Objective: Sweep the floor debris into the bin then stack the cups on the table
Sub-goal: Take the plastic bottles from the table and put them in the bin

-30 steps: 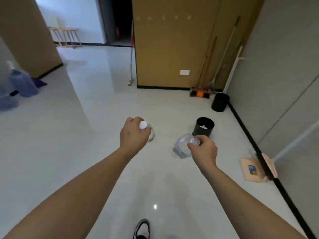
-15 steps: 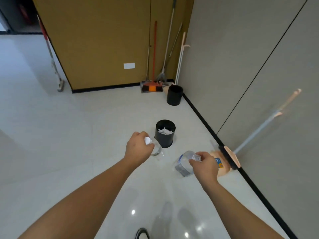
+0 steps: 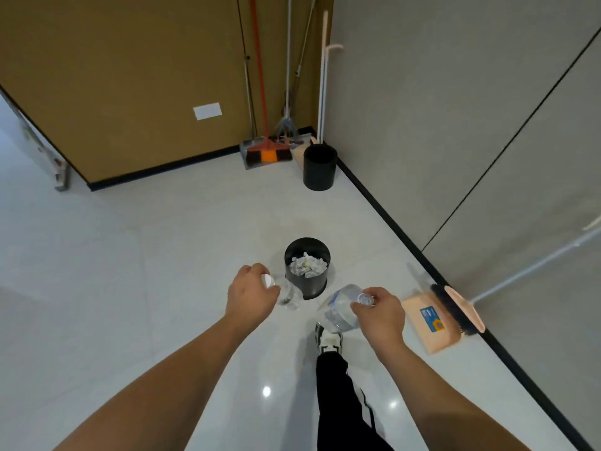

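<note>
- Nearest the camera, one black trouser leg [image 3: 338, 402] and one black-and-white shoe [image 3: 328, 338] step forward on the glossy pale tiled floor [image 3: 130, 288]
- Just above the shoe, the right hand [image 3: 379, 315] grips a clear plastic bottle with a blue-grey label [image 3: 340, 309] by its neck, body tilted toward the bin
- Beside it, the left hand [image 3: 252, 294] has its fingers curled round a second clear plastic bottle with a white cap [image 3: 286, 292]; so two bottles, one per hand
- Right of the hands, one peach plastic dustpan [image 3: 429, 320] lies by the wall with a dark-bristled brush with a pale handle [image 3: 455, 309] resting on it
- Just beyond the hands stands the black round bin [image 3: 307, 271], partly filled with crumpled white paper [image 3: 307, 265]
- To drop the bottles well, I would bring each hand over the bin's open mouth before letting go, one at a time, low enough that nothing bounces off the rim or tips it
- Farther off, a second black round bin [image 3: 320, 167] sits in the corner: two bins in all
- Behind it lean an orange-handled broom with brown and orange bristles [image 3: 265, 151] and about three more long-handled tools, hard to separate
- No cups or table are in view, so the stacking looks not yet begun
</note>
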{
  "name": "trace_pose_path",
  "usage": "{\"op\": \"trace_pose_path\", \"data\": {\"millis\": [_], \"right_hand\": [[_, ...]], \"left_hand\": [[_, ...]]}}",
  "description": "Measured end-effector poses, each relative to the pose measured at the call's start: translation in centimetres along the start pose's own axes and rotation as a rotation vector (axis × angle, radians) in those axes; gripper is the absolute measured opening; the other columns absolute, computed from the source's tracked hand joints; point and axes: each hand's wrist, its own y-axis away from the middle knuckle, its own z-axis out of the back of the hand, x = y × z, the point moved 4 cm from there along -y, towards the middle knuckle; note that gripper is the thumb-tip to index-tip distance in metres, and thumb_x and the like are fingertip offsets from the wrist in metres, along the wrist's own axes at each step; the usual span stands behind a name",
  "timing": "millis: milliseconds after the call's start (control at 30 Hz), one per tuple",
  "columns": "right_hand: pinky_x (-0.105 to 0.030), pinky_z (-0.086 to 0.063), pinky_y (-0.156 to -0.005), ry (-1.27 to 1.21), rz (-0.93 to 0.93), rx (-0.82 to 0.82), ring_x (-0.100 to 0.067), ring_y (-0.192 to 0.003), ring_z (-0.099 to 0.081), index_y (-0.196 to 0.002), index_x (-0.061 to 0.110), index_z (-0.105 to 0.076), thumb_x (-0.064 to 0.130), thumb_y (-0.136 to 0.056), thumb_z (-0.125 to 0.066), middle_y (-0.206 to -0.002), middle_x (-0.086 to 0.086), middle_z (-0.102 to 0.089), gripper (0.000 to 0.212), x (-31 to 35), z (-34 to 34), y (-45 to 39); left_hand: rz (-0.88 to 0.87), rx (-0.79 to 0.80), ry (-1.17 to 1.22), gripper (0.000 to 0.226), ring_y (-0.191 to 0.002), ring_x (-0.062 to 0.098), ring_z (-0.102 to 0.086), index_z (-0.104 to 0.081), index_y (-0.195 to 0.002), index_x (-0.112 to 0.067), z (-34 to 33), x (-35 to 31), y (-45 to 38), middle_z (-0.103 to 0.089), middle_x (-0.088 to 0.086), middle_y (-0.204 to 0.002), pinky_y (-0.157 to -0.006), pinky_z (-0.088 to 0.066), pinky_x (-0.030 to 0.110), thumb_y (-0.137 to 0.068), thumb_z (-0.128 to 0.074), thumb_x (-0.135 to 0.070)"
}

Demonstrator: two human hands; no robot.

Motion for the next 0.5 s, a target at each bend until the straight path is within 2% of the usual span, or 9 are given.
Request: {"op": "trace_pose_path", "data": {"millis": [100, 233, 400, 500], "right_hand": [[-0.028, -0.043, -0.069, 0.043, 0.001, 0.062, -0.035, -0.089, -0.066, -0.103, 0.007, -0.071, 0.006, -0.079, -0.072, -0.098, -0.016, -0.069, 0.024, 1.7, -4.0, -8.3], [-0.025, -0.043, -0.076, 0.175, -0.056, 0.171, -0.033, -0.098, -0.065, -0.113, 0.008, -0.07, 0.007, -0.08, -0.074, -0.11, -0.018, -0.066, 0.034, 3.7, -8.1, -17.6], [-0.02, -0.04, -0.067, 0.284, -0.115, 0.25, -0.022, -0.081, -0.06, -0.118, 0.014, -0.066, 0.011, -0.082, -0.073, -0.114, -0.013, -0.065, 0.037, 5.6, -11.8, -26.8], [-0.022, -0.041, -0.072, 0.328, -0.125, 0.264, -0.029, -0.09, -0.064, -0.118, 0.012, -0.067, 0.013, -0.082, -0.073, -0.114, -0.015, -0.065, 0.036, 6.4, -14.5, -30.8]], "left_hand": [[0.057, 0.006, -0.019, 0.025, -0.078, 0.016, -0.051, -0.054, -0.096, -0.027, -2.2, 0.2, -7.4, -0.048, -0.008, -0.087, -0.065, -0.036, 0.025, -0.076, -0.069, -0.028], [0.194, 0.066, -0.068, 0.028, -0.078, 0.019, -0.053, -0.058, -0.102, -0.019, -5.1, 0.2, -15.8, -0.051, -0.002, -0.09, -0.068, -0.041, 0.028, -0.078, -0.07, -0.026], [0.305, 0.095, -0.072, 0.025, -0.077, 0.019, -0.052, -0.058, -0.102, -0.017, -8.2, 0.0, -24.7, -0.052, 0.0, -0.093, -0.068, -0.04, 0.028, -0.079, -0.067, -0.024], [0.356, 0.102, -0.051, 0.027, -0.08, 0.018, -0.049, -0.057, -0.104, -0.017, -10.3, 0.7, -28.8, -0.051, -0.001, -0.099, -0.072, -0.038, 0.028, -0.08, -0.068, -0.023]]}}
